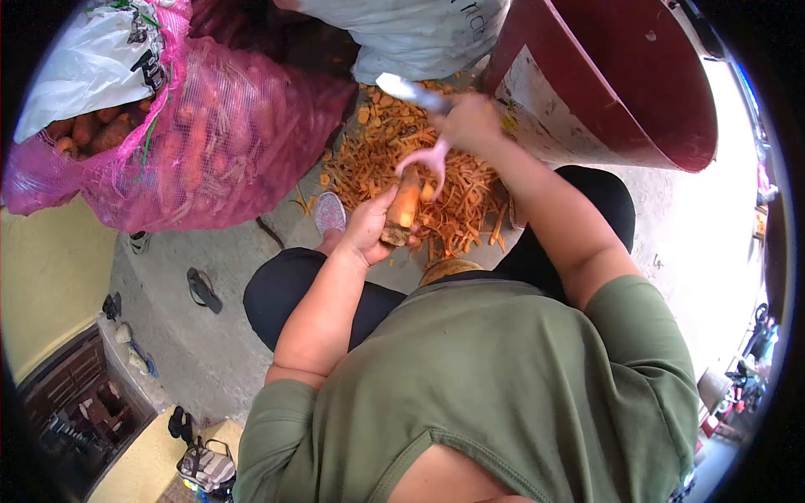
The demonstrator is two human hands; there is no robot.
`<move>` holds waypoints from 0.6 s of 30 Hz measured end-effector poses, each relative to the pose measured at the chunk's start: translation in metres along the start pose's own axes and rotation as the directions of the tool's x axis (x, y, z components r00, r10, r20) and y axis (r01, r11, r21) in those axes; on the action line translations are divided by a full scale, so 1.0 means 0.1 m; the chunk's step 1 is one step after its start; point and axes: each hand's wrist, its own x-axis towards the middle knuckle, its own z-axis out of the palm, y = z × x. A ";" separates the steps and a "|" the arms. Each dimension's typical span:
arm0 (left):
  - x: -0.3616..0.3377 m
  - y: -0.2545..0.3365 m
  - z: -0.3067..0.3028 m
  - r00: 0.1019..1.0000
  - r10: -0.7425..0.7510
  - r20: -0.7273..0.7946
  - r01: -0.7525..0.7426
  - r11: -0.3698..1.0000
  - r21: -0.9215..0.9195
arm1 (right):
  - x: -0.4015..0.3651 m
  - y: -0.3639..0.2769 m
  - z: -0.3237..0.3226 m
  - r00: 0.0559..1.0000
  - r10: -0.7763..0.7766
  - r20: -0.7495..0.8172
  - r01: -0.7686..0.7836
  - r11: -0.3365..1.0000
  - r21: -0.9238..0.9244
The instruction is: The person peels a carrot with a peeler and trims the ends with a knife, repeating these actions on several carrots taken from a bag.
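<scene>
The left hand [371,225] grips a tapered, partly peeled carrot [404,205], near and left of the right hand [471,121], which holds a pink Y-shaped peeler [437,156] and a knife [412,91] (blade blurred) above ribbon-like peelings [465,205].

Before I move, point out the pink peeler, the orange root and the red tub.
Pink peeler [438,154]: head view, base of its forked head.
Orange root [406,204]: head view, its peeled side.
Red tub [545,33]: head view, outer wall.
</scene>
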 end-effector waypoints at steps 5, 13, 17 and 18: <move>0.02 -0.01 -0.02 0.999 -0.019 -0.032 0.020 1.000 0.021 | 0.03 0.02 -0.09 0.994 -0.022 -0.107 0.026 0.999 0.039; -0.02 0.01 0.04 0.998 0.037 -0.058 -0.030 0.992 0.122 | 0.30 0.26 0.07 0.992 0.077 -0.098 -0.063 0.988 0.140; 0.08 -0.01 -0.07 0.998 0.016 -0.053 -0.017 1.000 -0.016 | -0.02 -0.02 -0.08 0.999 -0.028 -0.029 0.031 0.991 0.129; 0.08 -0.01 -0.08 0.997 0.021 -0.070 -0.020 1.000 0.013 | -0.19 -0.16 -0.03 0.996 -0.088 -0.011 0.089 0.991 0.102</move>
